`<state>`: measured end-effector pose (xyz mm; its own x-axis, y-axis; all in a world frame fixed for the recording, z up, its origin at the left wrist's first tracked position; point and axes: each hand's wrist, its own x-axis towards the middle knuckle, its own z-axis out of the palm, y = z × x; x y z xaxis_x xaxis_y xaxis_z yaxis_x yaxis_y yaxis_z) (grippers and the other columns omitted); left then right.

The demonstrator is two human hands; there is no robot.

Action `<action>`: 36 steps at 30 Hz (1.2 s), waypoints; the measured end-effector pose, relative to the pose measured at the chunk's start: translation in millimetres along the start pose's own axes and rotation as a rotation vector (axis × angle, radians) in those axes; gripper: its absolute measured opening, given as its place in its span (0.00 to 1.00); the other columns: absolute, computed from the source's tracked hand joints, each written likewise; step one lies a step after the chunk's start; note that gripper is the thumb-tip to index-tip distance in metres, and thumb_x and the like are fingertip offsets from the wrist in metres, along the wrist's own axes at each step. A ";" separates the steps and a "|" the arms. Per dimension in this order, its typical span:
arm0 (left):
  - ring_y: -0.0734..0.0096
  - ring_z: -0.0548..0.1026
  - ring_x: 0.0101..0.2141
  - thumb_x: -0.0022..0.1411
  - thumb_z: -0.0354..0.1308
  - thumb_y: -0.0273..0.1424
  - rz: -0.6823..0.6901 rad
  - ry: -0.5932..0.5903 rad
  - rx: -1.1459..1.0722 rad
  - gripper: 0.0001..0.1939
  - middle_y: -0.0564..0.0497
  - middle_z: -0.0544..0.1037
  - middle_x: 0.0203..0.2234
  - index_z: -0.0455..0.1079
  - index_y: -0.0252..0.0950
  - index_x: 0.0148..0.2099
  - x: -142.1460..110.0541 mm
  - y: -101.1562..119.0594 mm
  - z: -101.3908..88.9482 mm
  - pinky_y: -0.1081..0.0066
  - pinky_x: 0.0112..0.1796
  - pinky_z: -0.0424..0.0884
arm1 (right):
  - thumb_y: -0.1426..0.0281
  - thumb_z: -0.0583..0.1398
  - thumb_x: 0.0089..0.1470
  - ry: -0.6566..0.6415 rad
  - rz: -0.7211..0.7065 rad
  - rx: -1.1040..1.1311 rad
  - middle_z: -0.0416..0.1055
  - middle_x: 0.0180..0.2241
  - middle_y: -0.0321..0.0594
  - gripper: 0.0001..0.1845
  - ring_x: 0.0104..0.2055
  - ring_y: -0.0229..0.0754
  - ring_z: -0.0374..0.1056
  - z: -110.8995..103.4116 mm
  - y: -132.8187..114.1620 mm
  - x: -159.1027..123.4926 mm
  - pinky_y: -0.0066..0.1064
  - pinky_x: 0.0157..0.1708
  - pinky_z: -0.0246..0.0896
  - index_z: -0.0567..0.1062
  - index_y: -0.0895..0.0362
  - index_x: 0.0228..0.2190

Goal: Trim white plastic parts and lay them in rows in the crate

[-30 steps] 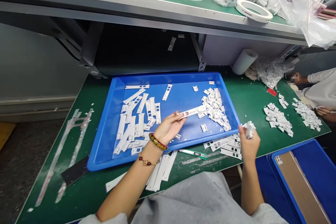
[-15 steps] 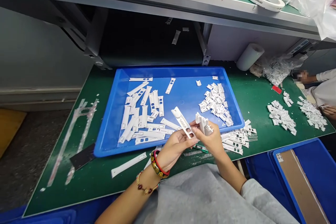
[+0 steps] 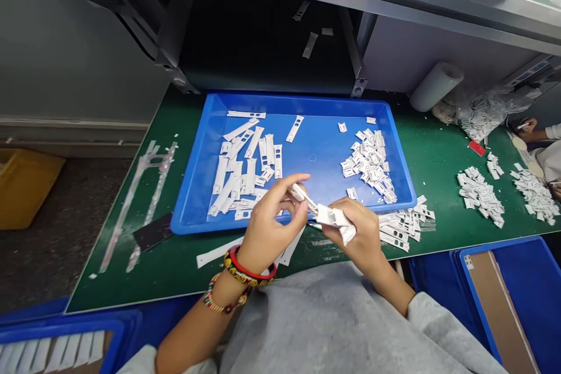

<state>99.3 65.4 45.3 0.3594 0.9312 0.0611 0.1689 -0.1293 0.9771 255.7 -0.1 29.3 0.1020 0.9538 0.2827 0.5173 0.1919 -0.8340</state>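
Above the front edge of the blue tray [image 3: 405, 198], my left hand [image 3: 274, 219] pinches a long white plastic strip [image 3: 303, 196], tilted on edge, between thumb and fingers. My right hand [image 3: 362, 231] is closed around several small white plastic pieces [image 3: 335, 219], which meet the near end of the strip. The fingers hide how the strip and pieces fit together. Long white strips [image 3: 228, 190] lie heaped in the left of the tray, small white clips [image 3: 370, 160] at its right. A single clip [image 3: 351, 193] rests near the tray's front wall.
Finished-looking white strips [image 3: 401, 228] lie stacked right of the tray on the green table [image 3: 438, 175]. Clip piles [image 3: 482, 196] stand farther right, near another person's hand [image 3: 528, 125]. A dark conveyor belt [image 3: 263, 41] and a white roll [image 3: 437, 86] are behind.
My left hand has turned and shifted along the strip, tipping it edge-on. My right hand has brought its pieces against the strip. A clip now shows near the tray's front wall. The view has shifted.
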 end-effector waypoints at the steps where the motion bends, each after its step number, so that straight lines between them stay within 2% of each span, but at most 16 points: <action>1: 0.69 0.73 0.33 0.57 0.55 0.27 0.028 0.027 0.059 0.17 0.49 0.73 0.35 0.69 0.38 0.50 -0.1 -0.6 1.9 0.71 0.35 0.73 | 0.67 0.59 0.56 -0.006 -0.032 -0.022 0.75 0.30 0.41 0.06 0.32 0.42 0.70 0.9 0.5 -0.6 0.32 0.33 0.63 0.75 0.53 0.30; 5: 0.69 0.73 0.33 0.58 0.50 0.22 0.158 0.134 0.268 0.19 0.49 0.75 0.35 0.72 0.37 0.49 -1.0 -4.8 5.9 0.70 0.37 0.72 | 0.68 0.56 0.58 -0.023 -0.096 -0.055 0.76 0.31 0.44 0.08 0.34 0.45 0.71 3.5 0.6 -3.2 0.34 0.35 0.64 0.76 0.53 0.32; 8: 0.70 0.74 0.31 0.59 0.45 0.20 0.199 0.157 0.367 0.22 0.50 0.77 0.32 0.75 0.38 0.48 0.6 -5.2 -0.3 0.70 0.37 0.71 | 0.67 0.58 0.56 -0.014 -0.009 -0.010 0.74 0.28 0.41 0.07 0.30 0.42 0.69 3.7 -1.5 -4.2 0.32 0.31 0.63 0.75 0.54 0.28; 11: 0.70 0.75 0.32 0.59 0.46 0.23 0.169 -0.003 0.335 0.22 0.49 0.78 0.34 0.75 0.38 0.51 4.9 -2.6 -10.3 0.71 0.37 0.72 | 0.67 0.61 0.52 -0.021 0.206 0.090 0.68 0.21 0.34 0.07 0.22 0.37 0.62 3.8 -3.3 -3.2 0.28 0.24 0.59 0.73 0.54 0.24; 14: 0.68 0.74 0.32 0.57 0.51 0.26 0.171 -0.110 0.351 0.23 0.48 0.78 0.34 0.72 0.36 0.55 10.2 -1.1 -16.9 0.70 0.38 0.72 | 0.67 0.62 0.50 -0.039 0.352 0.177 0.65 0.18 0.31 0.06 0.19 0.34 0.59 4.4 -3.0 -0.3 0.26 0.22 0.56 0.73 0.55 0.25; 17: 0.70 0.71 0.26 0.56 0.53 0.27 0.203 -0.141 0.435 0.23 0.53 0.73 0.25 0.73 0.36 0.54 15.0 -4.2 -17.6 0.70 0.35 0.71 | 0.67 0.62 0.49 -0.021 0.375 0.185 0.63 0.18 0.30 0.06 0.19 0.34 0.57 5.3 -0.3 1.5 0.25 0.22 0.54 0.72 0.56 0.25; 20: 0.69 0.70 0.24 0.56 0.54 0.28 0.268 -0.186 0.539 0.21 0.55 0.69 0.19 0.74 0.36 0.52 19.4 -12.6 -12.5 0.68 0.35 0.70 | 0.67 0.61 0.49 -0.007 0.358 0.166 0.63 0.19 0.30 0.07 0.20 0.33 0.56 6.4 4.5 -2.8 0.24 0.22 0.52 0.70 0.56 0.24; 23: 0.65 0.70 0.24 0.55 0.54 0.29 0.330 -0.240 0.634 0.20 0.53 0.72 0.18 0.76 0.37 0.50 26.1 -23.9 -3.1 0.67 0.33 0.69 | 0.67 0.61 0.49 -0.043 0.349 0.150 0.62 0.19 0.29 0.08 0.21 0.32 0.57 5.8 12.4 -14.1 0.24 0.23 0.51 0.69 0.56 0.22; 25: 0.63 0.73 0.27 0.57 0.49 0.29 0.310 -0.263 0.630 0.19 0.50 0.78 0.23 0.77 0.39 0.46 32.3 -29.3 2.6 0.67 0.33 0.69 | 0.67 0.61 0.48 -0.024 0.372 0.134 0.63 0.19 0.30 0.08 0.21 0.33 0.57 -0.3 21.2 -23.6 0.24 0.23 0.51 0.70 0.56 0.22; 26: 0.64 0.74 0.27 0.58 0.46 0.29 0.266 -0.282 0.610 0.20 0.50 0.80 0.27 0.77 0.39 0.45 35.8 -30.8 4.1 0.67 0.33 0.69 | 0.66 0.61 0.48 0.038 0.397 0.113 0.65 0.19 0.30 0.08 0.21 0.33 0.59 -6.6 27.4 -28.5 0.24 0.23 0.52 0.71 0.56 0.23; 28: 0.66 0.75 0.27 0.61 0.42 0.30 0.130 -0.309 0.579 0.22 0.49 0.81 0.34 0.75 0.38 0.48 43.2 -32.0 3.0 0.69 0.30 0.70 | 0.63 0.61 0.49 0.274 0.471 0.015 0.70 0.22 0.34 0.09 0.23 0.36 0.62 -27.5 45.1 -38.2 0.26 0.24 0.56 0.73 0.57 0.27; 30: 0.68 0.74 0.25 0.62 0.42 0.34 0.013 -0.323 0.594 0.23 0.48 0.81 0.38 0.72 0.38 0.52 51.5 -34.3 -3.3 0.69 0.28 0.70 | 0.60 0.60 0.50 0.572 0.565 -0.164 0.74 0.27 0.39 0.15 0.27 0.40 0.66 -58.0 71.3 -47.4 0.28 0.28 0.59 0.75 0.58 0.34; 32: 0.66 0.75 0.25 0.63 0.42 0.38 -0.035 -0.331 0.672 0.24 0.47 0.81 0.41 0.71 0.37 0.53 61.7 -41.9 -12.5 0.67 0.28 0.71 | 0.58 0.57 0.51 0.748 0.668 -0.364 0.75 0.30 0.43 0.19 0.29 0.43 0.68 -91.8 104.6 -56.1 0.31 0.31 0.60 0.75 0.60 0.37; 33: 0.64 0.76 0.27 0.63 0.41 0.39 -0.038 -0.347 0.723 0.24 0.46 0.80 0.43 0.72 0.37 0.53 68.0 -48.2 -17.2 0.66 0.30 0.72 | 0.59 0.56 0.50 0.782 0.726 -0.471 0.76 0.30 0.45 0.20 0.30 0.45 0.68 -107.2 122.3 -60.3 0.32 0.32 0.60 0.76 0.60 0.37; 36: 0.55 0.77 0.39 0.62 0.42 0.39 -0.019 -0.388 0.879 0.25 0.41 0.78 0.47 0.72 0.34 0.52 91.7 -74.7 -27.5 0.60 0.40 0.73 | 0.60 0.54 0.49 0.725 0.864 -0.644 0.76 0.33 0.52 0.23 0.34 0.50 0.69 -138.3 170.5 -71.7 0.35 0.33 0.58 0.77 0.61 0.39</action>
<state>94.3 169.9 -16.5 0.6019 0.7782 -0.1790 0.7488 -0.4722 0.4651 454.1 -67.8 -67.7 0.9344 0.3317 0.1302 0.3459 -0.7567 -0.5548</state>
